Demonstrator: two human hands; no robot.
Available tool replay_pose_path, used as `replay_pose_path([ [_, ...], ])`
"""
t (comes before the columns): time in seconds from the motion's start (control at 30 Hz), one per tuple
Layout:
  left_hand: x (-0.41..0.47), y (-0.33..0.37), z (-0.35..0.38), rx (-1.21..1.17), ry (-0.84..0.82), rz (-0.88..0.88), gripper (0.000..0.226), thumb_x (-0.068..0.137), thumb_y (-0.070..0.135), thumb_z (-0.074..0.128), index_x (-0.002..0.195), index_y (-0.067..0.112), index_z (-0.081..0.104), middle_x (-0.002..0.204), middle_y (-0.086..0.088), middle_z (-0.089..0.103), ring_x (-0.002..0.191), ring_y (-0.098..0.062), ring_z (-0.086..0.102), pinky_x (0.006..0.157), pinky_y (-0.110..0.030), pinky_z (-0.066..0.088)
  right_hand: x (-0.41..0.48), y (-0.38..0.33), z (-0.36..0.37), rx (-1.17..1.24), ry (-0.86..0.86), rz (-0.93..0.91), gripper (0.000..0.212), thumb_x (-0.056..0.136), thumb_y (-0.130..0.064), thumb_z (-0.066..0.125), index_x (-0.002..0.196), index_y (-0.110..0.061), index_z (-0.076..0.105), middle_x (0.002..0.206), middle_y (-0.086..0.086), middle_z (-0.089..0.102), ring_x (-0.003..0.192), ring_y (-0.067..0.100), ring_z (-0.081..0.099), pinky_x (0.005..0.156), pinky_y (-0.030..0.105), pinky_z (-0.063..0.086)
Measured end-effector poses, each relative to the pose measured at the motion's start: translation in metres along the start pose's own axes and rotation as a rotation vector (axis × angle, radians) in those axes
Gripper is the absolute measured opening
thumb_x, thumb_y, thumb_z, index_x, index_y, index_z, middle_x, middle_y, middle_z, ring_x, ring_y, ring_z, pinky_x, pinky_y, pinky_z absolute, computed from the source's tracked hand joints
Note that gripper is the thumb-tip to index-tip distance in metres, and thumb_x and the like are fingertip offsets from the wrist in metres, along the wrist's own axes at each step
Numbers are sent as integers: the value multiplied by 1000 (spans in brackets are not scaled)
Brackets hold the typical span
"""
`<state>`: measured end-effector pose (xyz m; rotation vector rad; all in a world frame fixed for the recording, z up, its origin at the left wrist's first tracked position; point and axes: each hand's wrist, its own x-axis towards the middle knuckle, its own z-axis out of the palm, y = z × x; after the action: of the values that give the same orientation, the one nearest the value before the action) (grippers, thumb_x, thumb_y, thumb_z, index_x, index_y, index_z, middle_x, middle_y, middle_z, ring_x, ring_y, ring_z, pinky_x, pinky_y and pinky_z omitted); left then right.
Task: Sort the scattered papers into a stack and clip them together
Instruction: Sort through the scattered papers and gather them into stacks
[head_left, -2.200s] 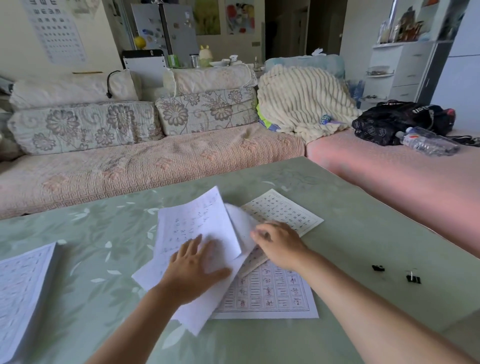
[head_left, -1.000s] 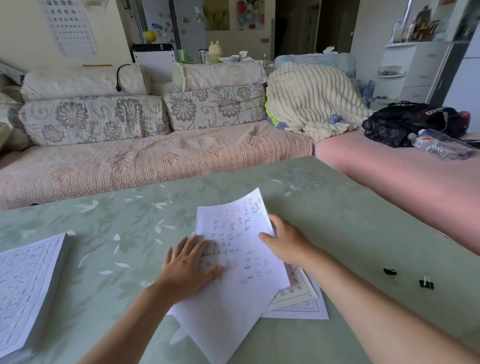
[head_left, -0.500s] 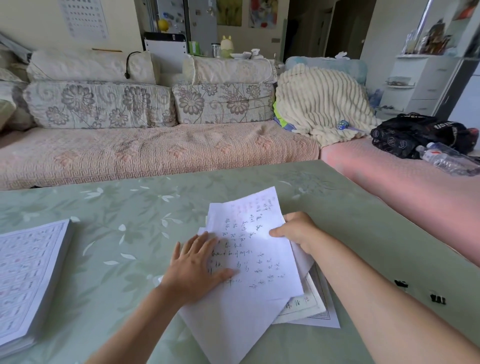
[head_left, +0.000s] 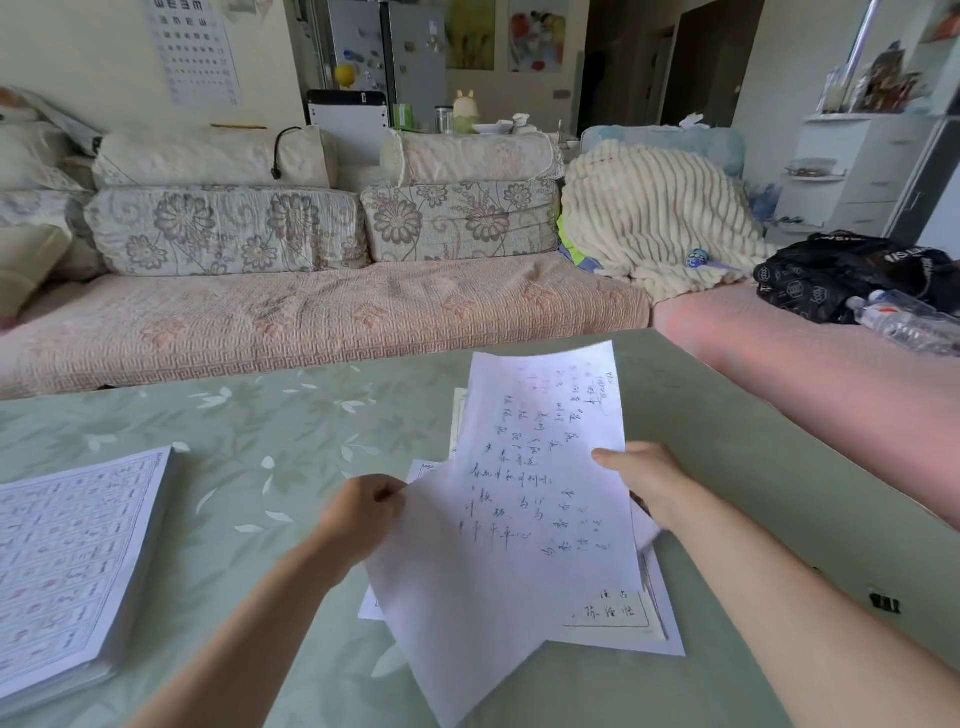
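- The left hand (head_left: 363, 512) pinches the handwritten sheet (head_left: 535, 493) at its nine o'clock edge, fingers curled onto the paper.
- The right hand (head_left: 647, 480) grips the same sheet at its three o'clock edge, thumb on top. Whether its fingers also catch the sheets beneath is hidden.
- The sheet sits skew, its far end toward one o'clock, over the printed sheets (head_left: 623, 618). These lie flat on the table (head_left: 311, 431) and stick out at five o'clock.
- The step in hand looks like squaring the pile. Turn the top sheet until its edges run with those below, then gather everything and tap one long edge on the table (a loose grip lets the sheets slide level).
- A binder clip (head_left: 884, 603) lies at four o'clock of the papers, well apart. A thick pile (head_left: 67, 561) lies at nine o'clock.
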<state>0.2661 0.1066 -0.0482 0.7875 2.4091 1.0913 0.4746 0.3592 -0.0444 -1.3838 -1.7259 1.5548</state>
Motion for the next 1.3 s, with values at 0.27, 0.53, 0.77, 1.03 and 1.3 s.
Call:
replay_pose_path([
  [0.27, -14, -3, 9, -318, 261, -222, 26, 90, 2, 48, 74, 14, 65, 72, -7, 54, 64, -22, 42, 55, -27, 32, -10, -2, -5, 133, -177, 135, 27, 93, -9, 66, 119, -1, 64, 120, 14, 68, 104, 27, 64, 86, 34, 49],
  [0.53, -27, 25, 21, -427, -99, -278, 22, 90, -1, 47, 88, 5, 68, 79, -14, 66, 68, -27, 59, 58, -30, 52, -17, -2, 19, -97, -236, 112, 40, 85, -14, 77, 122, -7, 64, 124, 5, 65, 119, 25, 57, 108, 40, 42],
  [0.77, -13, 9, 10, 447, 50, 104, 31, 91, 22, 46, 113, 30, 65, 117, 0, 63, 104, -18, 55, 83, -27, 47, -15, -8, 9, -467, -196, -71, 78, 80, -12, 80, 147, -9, 39, 143, 6, 48, 129, 26, 47, 100, 31, 41],
  [1.03, 6, -19, -3, 693, -169, 252, 80, 80, 69, 57, 149, 43, 25, 160, 4, 14, 146, -21, 7, 116, -42, 14, -17, -15, 12, -880, -233, -251, 61, 80, -14, 68, 135, -14, 43, 135, 4, 46, 118, 24, 48, 95, 35, 48],
  [1.3, 17, -36, -5, 550, 65, 300, 118, 43, 97, 42, 140, 31, 41, 143, 10, 45, 134, -16, 32, 107, -33, 29, -13, -20, 32, -994, -255, -259, 70, 63, -37, 76, 126, -26, 48, 124, -1, 41, 121, 20, 40, 92, 33, 45],
])
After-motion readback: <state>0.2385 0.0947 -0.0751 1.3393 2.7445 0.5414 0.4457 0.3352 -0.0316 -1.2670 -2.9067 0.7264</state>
